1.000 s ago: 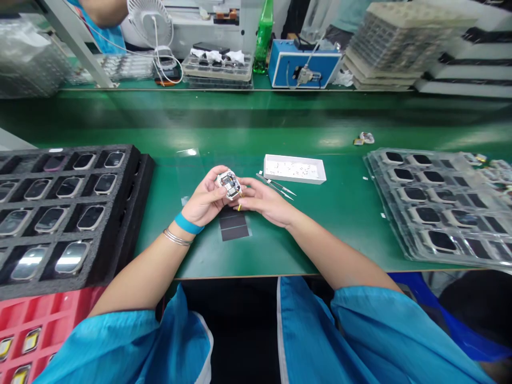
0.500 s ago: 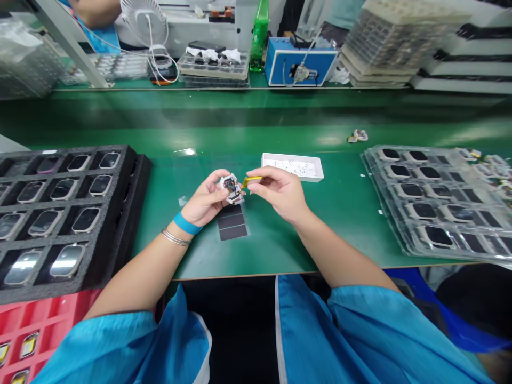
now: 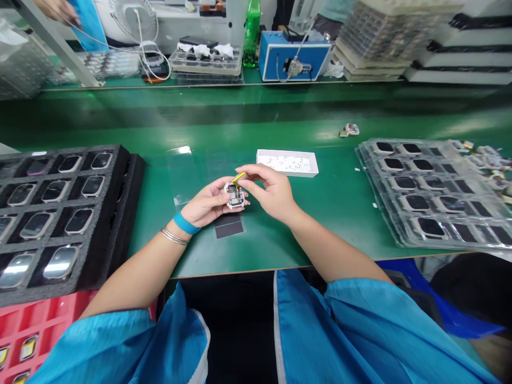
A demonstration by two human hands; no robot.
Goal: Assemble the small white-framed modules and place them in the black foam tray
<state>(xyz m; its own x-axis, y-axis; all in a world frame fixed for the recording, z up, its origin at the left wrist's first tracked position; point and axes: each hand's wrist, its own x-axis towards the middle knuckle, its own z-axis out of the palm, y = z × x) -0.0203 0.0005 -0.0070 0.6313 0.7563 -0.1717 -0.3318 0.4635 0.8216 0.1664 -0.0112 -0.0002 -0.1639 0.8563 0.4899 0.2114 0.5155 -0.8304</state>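
On the counter [image 3: 256,250], at 3 o'clock from the left hand [image 3: 208,202], the open watch body [image 3: 235,195] sits cradled in its fingers — the right hand [image 3: 269,189] pinches a yellow flex strip [image 3: 239,177], angled toward 2 o'clock, just above it.

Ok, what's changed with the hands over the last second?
The right hand lifted a yellow strip away from the watch module, then brought it back, pinching it over the module's top edge. The left hand still holds the module, and the white tray stayed where it was.
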